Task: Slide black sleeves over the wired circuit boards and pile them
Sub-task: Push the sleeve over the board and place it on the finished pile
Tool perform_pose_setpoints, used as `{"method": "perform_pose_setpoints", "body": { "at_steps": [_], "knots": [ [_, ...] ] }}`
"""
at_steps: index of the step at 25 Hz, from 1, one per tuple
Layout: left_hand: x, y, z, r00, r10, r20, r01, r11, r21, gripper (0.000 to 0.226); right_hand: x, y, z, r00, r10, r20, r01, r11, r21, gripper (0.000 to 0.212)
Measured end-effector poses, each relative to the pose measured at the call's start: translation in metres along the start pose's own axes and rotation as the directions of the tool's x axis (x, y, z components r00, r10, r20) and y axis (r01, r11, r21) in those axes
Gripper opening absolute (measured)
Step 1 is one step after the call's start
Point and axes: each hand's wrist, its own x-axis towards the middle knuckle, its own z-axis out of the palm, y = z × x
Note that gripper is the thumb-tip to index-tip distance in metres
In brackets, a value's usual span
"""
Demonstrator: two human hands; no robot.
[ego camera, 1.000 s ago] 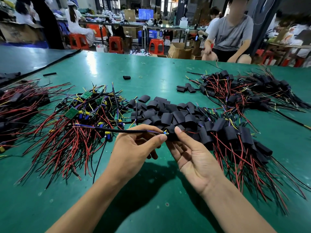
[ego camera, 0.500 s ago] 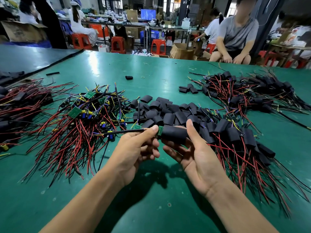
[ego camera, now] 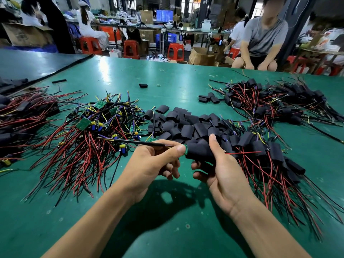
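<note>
The scene is being lit brightly from overhead, and pale streaks of glare are being thrown across the far part of the green table [ego camera: 119, 75]. A soft dark shadow is being cast on it beneath the left hand [ego camera: 152, 161] and right hand [ego camera: 223, 170]. Lines are being bowed toward the edges by the wide lens, and the distant background is being rendered slightly soft.

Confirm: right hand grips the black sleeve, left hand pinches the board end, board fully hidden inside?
Not fully hidden. The head view shows a green edge of the board sticking out of the left end of the sleeve, by the thumb of the left hand. The right hand does grip the sleeve.
</note>
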Motion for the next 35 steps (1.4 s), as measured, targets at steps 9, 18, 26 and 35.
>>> {"method": "perform_pose_setpoints", "body": {
  "at_steps": [9,18,26,35],
  "knots": [
    [0.000,0.001,-0.002,0.997,-0.009,-0.072,0.008,1.000,-0.008,0.013,-0.003,0.001,-0.001,0.983,-0.148,0.106,0.156,0.985,-0.074,0.035],
    [-0.004,0.005,0.001,0.994,-0.107,0.025,0.107,0.994,-0.012,0.016,-0.007,0.009,0.008,0.988,-0.103,0.114,0.106,0.994,-0.018,0.035],
    [-0.002,-0.001,0.008,0.978,-0.204,0.050,0.210,0.959,-0.191,0.010,-0.013,0.012,0.013,0.987,-0.091,0.132,0.100,0.993,-0.062,0.036],
    [-0.006,0.003,0.007,0.954,-0.259,0.148,0.290,0.925,-0.246,0.046,-0.018,0.014,0.015,0.954,-0.078,0.289,0.111,0.989,-0.100,0.048]
  ]
}}
